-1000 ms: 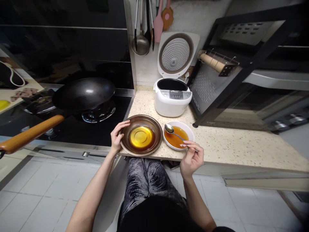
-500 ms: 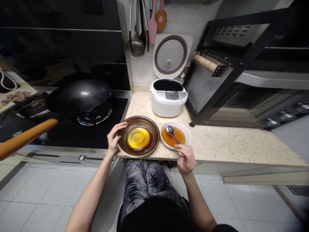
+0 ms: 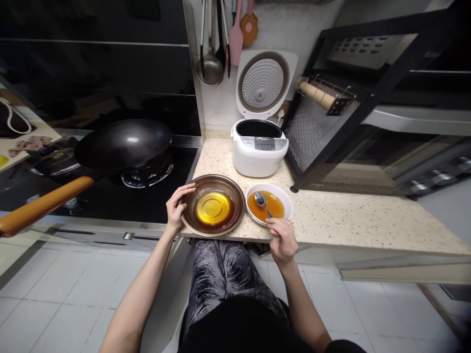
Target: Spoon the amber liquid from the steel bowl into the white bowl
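Observation:
My left hand (image 3: 177, 208) grips the left rim of a wide metal basin (image 3: 241, 201), fingers over the edge and thumb beside it. Yellow-brown liquid (image 3: 213, 208) covers the basin's bottom. In my right hand (image 3: 283, 240) is the handle end of a metal spoon (image 3: 260, 199), pinched between thumb and fingers. The spoon's head rests in orange-brown liquid (image 3: 276, 208) inside a white bowl (image 3: 288, 205). Basin and bowl stand side by side at the counter's front edge, nearly touching.
Behind the bowls stands a white rice cooker (image 3: 259, 159), lid up. A black wok (image 3: 125, 142) sits on the stove at left, its wooden handle (image 3: 47, 206) pointing toward me. A black rack (image 3: 331, 117) with an oven is at right. Utensils (image 3: 211, 68) hang on the wall.
The whole view has shifted slightly, so the wok and cooker appear a little further right. My hands, the basin, the bowl and the spoon keep nearly the same places relative to each other.

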`<state>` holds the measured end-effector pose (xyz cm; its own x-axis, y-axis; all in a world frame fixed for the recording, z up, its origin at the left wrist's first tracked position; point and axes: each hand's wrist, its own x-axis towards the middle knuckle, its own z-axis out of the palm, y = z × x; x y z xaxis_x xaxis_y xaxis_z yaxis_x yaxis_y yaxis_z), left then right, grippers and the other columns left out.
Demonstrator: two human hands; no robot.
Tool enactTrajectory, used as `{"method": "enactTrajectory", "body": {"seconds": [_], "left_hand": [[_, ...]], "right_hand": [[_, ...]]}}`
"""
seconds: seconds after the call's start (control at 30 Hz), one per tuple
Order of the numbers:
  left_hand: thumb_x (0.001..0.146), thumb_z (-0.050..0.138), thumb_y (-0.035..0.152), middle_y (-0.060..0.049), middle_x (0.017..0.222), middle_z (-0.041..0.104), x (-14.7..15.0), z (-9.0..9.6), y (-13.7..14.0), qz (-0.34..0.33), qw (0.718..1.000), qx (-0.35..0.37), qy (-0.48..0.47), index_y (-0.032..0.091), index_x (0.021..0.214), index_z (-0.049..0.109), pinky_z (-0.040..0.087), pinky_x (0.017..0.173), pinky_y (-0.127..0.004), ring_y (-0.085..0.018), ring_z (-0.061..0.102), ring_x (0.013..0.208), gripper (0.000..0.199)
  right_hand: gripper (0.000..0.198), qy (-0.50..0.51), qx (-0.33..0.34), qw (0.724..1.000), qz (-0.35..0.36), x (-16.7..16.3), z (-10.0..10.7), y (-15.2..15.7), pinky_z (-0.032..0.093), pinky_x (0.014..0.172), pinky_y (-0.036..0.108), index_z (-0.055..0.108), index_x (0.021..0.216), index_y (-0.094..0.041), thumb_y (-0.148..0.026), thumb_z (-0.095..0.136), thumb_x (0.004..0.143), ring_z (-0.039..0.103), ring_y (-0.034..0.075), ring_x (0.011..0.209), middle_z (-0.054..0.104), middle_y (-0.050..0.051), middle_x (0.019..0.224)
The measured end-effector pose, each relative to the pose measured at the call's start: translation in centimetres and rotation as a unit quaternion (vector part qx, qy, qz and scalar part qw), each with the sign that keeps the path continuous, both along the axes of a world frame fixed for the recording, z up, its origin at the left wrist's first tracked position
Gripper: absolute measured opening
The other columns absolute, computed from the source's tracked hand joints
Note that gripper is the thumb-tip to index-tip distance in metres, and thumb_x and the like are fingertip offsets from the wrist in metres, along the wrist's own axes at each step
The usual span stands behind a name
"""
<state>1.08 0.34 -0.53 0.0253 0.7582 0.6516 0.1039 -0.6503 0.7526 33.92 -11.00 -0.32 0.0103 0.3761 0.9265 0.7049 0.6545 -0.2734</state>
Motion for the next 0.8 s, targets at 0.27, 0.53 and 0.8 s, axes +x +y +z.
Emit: {"method": "enactTrajectory", "body": {"seconds": [0.27, 0.53, 0.8], "left_hand": [[0.086, 0.055, 0.036, -0.012, 0.132, 0.074, 0.1, 0.1, 0.0, 0.001, 1.0, 0.005, 0.001, 0.02, 0.115, 0.08, 0.049, 0.112, -0.053, -0.035, 0.065, 0.127, 0.041], [0.085, 0.054, 0.032, -0.011, 0.132, 0.074, 0.2, 0.1, 0.0, 0.003, 1.0, 0.007, 0.0, 0.021, 0.115, 0.08, 0.049, 0.112, -0.053, -0.034, 0.065, 0.127, 0.041], [0.086, 0.055, 0.037, -0.012, 0.132, 0.074, 0.1, 0.2, -0.1, 0.006, 1.0, 0.008, 0.006, 0.021, 0.115, 0.08, 0.049, 0.111, -0.055, -0.035, 0.065, 0.126, 0.041]], "right_hand": [[0.015, 0.234, 0.007, 0.972, -0.006, -2.8, 1.5, -0.1, 0.057, 0.073, 0.04, 0.064, 0.097, -0.023, -0.022, 0.052, 0.105, 0.071, 0.021, 0.081, 0.073, 0.004, 0.087], [0.018, 0.208, -0.103, 0.966, 0.114, -6.0, 0.7, -0.1, 0.057, 0.077, 0.037, 0.064, 0.096, -0.023, -0.017, 0.05, 0.105, 0.07, 0.019, 0.083, 0.073, 0.004, 0.088], [0.019, 0.206, -0.164, 0.955, 0.138, -7.0, -0.6, 0.2, 0.055, 0.083, 0.035, 0.065, 0.094, -0.023, -0.014, 0.051, 0.104, 0.07, 0.018, 0.087, 0.075, 0.003, 0.091]]}}
